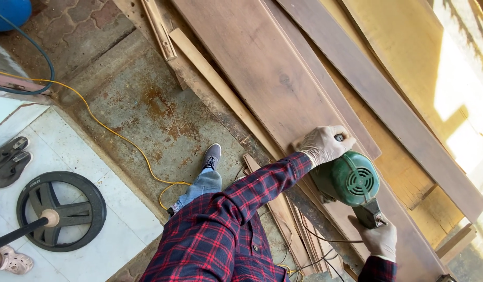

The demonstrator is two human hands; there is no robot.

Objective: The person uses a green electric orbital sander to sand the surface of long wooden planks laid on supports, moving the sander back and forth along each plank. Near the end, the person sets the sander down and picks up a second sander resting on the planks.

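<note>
Green electric planer (350, 180) sitting on a long brown wooden plank (272, 78), down near the plank's near end, and both gloved hands are on it. Which hand is which: the plaid sleeve (236, 209) crosses the body, so going by position, the right hand (378, 239) is the closer one, low in the view, fingers wrapped shut around the dark rear handle of the planer. The left hand (324, 144) is a bit further up, fingers curled closed over the front knob, palm down on top of it. So both are gripping the tool, nothing loose or open.

A thin dark cord (325, 239) trails from the planer's back end toward the body. Below that, a bundle of thin wood strips (283, 219) lies on the concrete floor (147, 109), just beside a grey sneaker (211, 155) and jeans leg.

Further out, more planks (377, 89) lie alongside the one being worked, touching or overlapping it. A yellow extension cable (111, 130) snakes across the floor. Off on the white tiles there's a black weight plate on a bar (61, 211), plus dark sandals (9, 161) well apart from everything.
</note>
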